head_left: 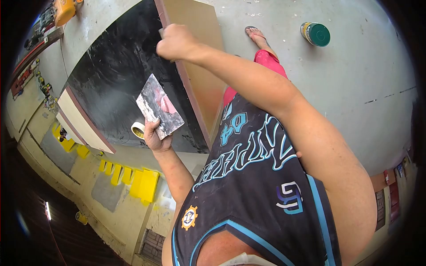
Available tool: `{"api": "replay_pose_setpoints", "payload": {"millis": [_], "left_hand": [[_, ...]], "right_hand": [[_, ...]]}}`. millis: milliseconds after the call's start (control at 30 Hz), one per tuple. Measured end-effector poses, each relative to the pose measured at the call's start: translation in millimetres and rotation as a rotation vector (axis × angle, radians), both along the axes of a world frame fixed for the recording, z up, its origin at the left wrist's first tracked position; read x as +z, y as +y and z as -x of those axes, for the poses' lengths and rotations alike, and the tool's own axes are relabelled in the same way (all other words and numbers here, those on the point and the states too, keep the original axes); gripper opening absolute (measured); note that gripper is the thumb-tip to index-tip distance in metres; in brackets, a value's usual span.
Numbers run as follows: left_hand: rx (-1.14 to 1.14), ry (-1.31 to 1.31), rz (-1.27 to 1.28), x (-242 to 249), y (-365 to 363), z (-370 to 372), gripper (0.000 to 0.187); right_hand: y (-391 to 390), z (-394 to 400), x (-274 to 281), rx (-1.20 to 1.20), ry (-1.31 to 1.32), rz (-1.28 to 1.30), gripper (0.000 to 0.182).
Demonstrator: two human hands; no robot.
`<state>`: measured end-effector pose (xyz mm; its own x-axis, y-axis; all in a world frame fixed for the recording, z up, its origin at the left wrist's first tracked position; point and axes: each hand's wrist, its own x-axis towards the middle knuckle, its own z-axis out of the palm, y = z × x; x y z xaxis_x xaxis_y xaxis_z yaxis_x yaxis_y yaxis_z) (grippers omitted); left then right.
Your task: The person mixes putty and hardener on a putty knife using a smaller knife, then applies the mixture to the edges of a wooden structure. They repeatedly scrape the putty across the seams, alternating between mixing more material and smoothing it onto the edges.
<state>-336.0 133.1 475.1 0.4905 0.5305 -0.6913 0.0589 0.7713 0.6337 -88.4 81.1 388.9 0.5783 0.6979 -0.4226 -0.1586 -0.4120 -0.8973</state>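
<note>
My left hand (159, 139) grips a flat rectangular board (159, 106) smeared with white and dark filler, with a pink dab of paste on it. Beyond it is the black panel (115, 71) of a large box-like piece with brown edging (188, 84). My right hand (177, 43) is closed in a fist at that brown edge, near its far end. A small greyish bit shows by its fingers, too little to name. Right beside my left hand, a cream ring-shaped item (138, 130) with yellow inside shows against the black panel.
A can with a green lid (318, 34) stands on the grey floor at the upper right. A cream panel with brown edges (82, 119) lies at the left. Yellow-painted pieces (144, 185) are farther off. An orange container (65, 11) is at the top left.
</note>
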Motion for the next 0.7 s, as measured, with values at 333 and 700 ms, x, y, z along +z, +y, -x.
{"api": "replay_pose_setpoints", "payload": {"millis": [333,700], "left_hand": [[0.011,-0.127,0.018,-17,-8,-29,0.044],[-0.054,-0.351,-0.024,37,2,-45,0.042]], "right_hand": [[-96,25,18,-0.334,-0.091,-0.62,0.03],[-27,-60,-56,-0.605,-0.472,-0.579,0.032]]}}
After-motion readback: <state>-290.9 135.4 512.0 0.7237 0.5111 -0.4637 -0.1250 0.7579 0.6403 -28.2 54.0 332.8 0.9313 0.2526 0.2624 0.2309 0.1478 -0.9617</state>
